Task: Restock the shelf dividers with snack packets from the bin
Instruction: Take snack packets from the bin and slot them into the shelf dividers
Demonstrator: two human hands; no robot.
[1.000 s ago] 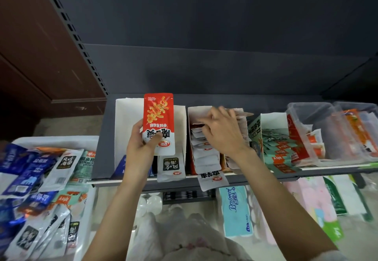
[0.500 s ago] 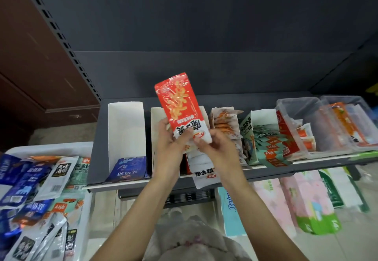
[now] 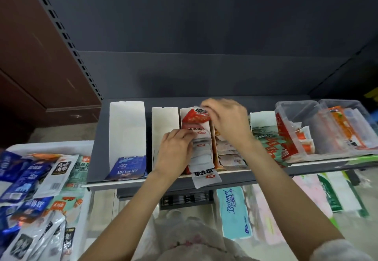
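While the right hand [image 3: 227, 123] is reaching to the far end of the third white cardboard divider [image 3: 185, 115], its curled fingers are pinching a red and white snack packet [image 3: 196, 115], its grip closed on the packet's top edge and tilting it over the row. The left hand [image 3: 176, 152] is resting on the white packets stacked in that same divider [image 3: 201, 154], fingers bent against them; whether its grip is clasping one I cannot tell. The dividers are sitting on the dark grey metal shelf [image 3: 98, 158]. At the near left, the white plastic bin [image 3: 51, 145] is holding blue, white and green packets.
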